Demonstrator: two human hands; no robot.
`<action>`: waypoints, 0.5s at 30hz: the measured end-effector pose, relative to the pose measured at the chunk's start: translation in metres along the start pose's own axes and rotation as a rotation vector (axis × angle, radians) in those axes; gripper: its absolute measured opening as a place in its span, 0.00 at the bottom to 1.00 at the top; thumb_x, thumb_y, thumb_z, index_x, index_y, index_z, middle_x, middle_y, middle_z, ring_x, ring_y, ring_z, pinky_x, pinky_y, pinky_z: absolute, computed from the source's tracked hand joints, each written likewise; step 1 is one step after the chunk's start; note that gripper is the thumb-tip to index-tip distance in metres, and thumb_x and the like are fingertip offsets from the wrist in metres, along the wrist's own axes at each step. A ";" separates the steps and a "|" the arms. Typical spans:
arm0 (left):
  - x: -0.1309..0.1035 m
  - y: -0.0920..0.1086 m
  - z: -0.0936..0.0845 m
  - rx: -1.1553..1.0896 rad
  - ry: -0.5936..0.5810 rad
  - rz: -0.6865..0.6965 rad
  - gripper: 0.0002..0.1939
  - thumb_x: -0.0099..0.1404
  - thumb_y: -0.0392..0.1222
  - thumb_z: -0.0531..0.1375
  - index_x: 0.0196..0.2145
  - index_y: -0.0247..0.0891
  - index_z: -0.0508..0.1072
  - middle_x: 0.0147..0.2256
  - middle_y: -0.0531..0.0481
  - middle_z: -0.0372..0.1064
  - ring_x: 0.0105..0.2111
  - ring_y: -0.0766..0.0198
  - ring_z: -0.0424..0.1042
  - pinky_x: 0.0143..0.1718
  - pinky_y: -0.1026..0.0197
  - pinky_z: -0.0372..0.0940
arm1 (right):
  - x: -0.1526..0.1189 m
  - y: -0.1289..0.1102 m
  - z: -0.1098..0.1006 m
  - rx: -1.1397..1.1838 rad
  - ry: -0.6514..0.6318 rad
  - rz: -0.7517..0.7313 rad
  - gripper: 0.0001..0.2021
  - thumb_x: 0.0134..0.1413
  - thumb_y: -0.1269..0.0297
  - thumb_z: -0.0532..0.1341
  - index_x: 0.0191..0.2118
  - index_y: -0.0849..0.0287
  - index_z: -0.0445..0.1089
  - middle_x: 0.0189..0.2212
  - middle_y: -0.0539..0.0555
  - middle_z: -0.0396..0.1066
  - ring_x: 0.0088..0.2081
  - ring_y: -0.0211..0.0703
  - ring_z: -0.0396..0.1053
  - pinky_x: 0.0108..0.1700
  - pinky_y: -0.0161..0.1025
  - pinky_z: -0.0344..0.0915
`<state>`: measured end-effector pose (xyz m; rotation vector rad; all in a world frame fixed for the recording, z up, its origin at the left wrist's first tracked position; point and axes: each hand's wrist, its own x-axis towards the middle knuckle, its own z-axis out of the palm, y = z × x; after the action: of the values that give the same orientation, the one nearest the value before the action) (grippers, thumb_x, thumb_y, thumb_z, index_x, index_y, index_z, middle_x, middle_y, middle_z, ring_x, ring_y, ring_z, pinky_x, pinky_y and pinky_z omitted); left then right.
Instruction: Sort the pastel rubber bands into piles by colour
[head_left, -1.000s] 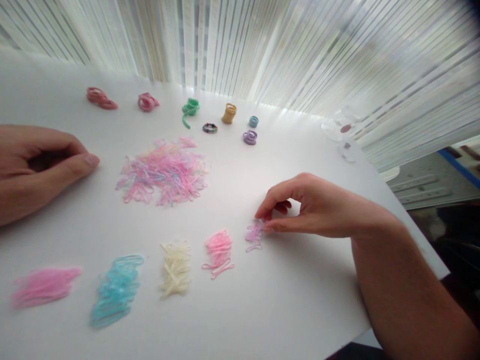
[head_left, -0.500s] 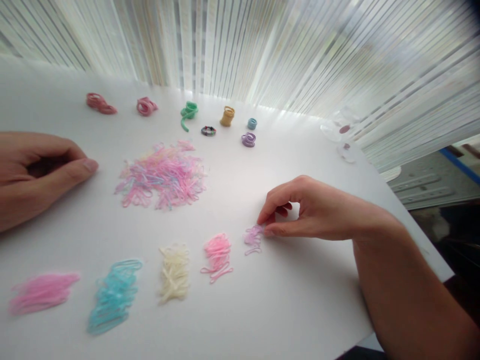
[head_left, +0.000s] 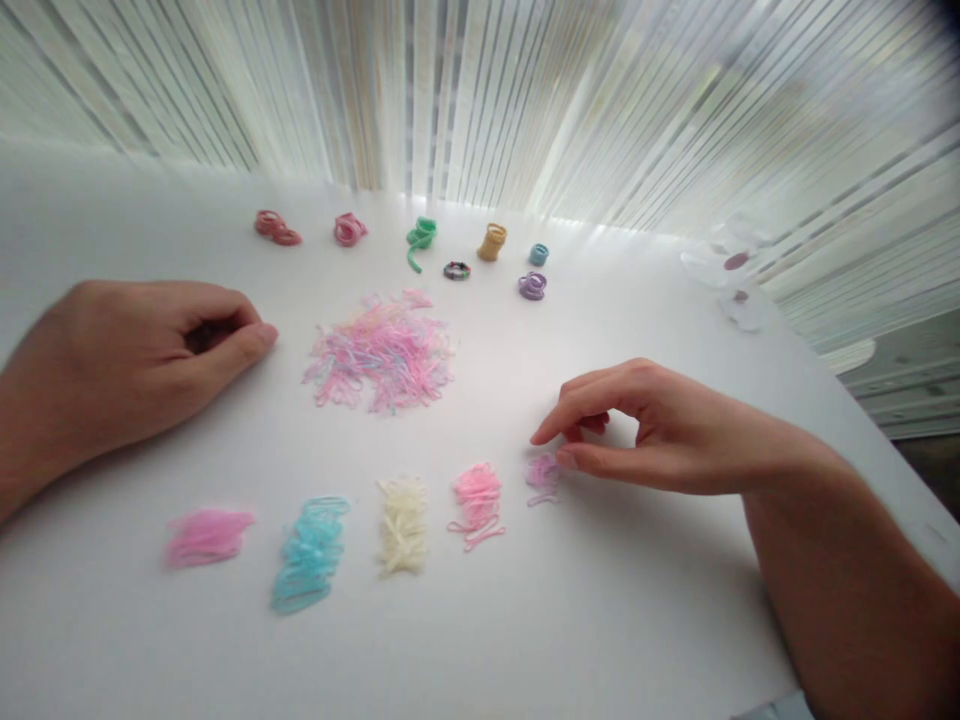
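Observation:
My right hand (head_left: 637, 425) is over the small lilac pile of bands (head_left: 543, 472), thumb at its right edge, thumb and index finger apart with nothing seen between them. My left hand (head_left: 165, 360) rests on the table left of the mixed pile of pastel bands (head_left: 382, 355), its thumb and index fingertips pressed together; anything between them is too small to make out. Nearer the front lie a pink-violet pile (head_left: 210, 537), a turquoise pile (head_left: 311, 555), a cream pile (head_left: 403, 528) and a pink pile (head_left: 478, 498).
Along the back of the white table (head_left: 600, 620) stand coiled items: red (head_left: 276, 227), pink (head_left: 349, 229), green (head_left: 422, 234), yellow (head_left: 492, 242), blue (head_left: 538, 254) and purple (head_left: 532, 286). A multicoloured ring (head_left: 456, 270) and clear petal-shaped pieces (head_left: 739, 262) lie there too. Behind hangs a string curtain (head_left: 480, 100).
The view has shifted, so the table's contents appear further right. My right thumb and index finger have spread apart above the lilac pile. My left hand keeps its closed pose.

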<state>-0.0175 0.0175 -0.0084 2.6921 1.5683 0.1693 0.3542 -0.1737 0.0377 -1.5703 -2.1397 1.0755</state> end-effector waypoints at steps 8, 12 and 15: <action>-0.007 0.017 -0.010 -0.145 0.029 0.026 0.18 0.68 0.55 0.55 0.31 0.40 0.74 0.28 0.54 0.71 0.29 0.64 0.65 0.34 0.60 0.54 | 0.001 0.000 0.005 0.007 0.015 -0.017 0.08 0.62 0.63 0.67 0.42 0.55 0.85 0.32 0.54 0.80 0.30 0.42 0.72 0.32 0.37 0.68; -0.007 0.015 -0.008 -0.180 0.016 0.022 0.18 0.69 0.55 0.53 0.30 0.42 0.72 0.27 0.53 0.71 0.29 0.62 0.67 0.34 0.59 0.54 | 0.004 0.007 0.009 -0.021 0.148 0.015 0.10 0.64 0.57 0.66 0.42 0.54 0.83 0.27 0.53 0.74 0.30 0.43 0.68 0.33 0.40 0.67; -0.008 0.014 -0.007 -0.186 0.018 0.033 0.17 0.70 0.54 0.53 0.30 0.42 0.71 0.28 0.52 0.71 0.30 0.62 0.67 0.35 0.58 0.54 | 0.008 0.013 0.011 -0.004 0.232 0.032 0.13 0.67 0.52 0.64 0.41 0.55 0.82 0.28 0.54 0.75 0.30 0.44 0.68 0.32 0.41 0.66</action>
<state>-0.0099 0.0032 -0.0009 2.5809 1.4344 0.3236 0.3537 -0.1697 0.0192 -1.6480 -1.9704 0.8515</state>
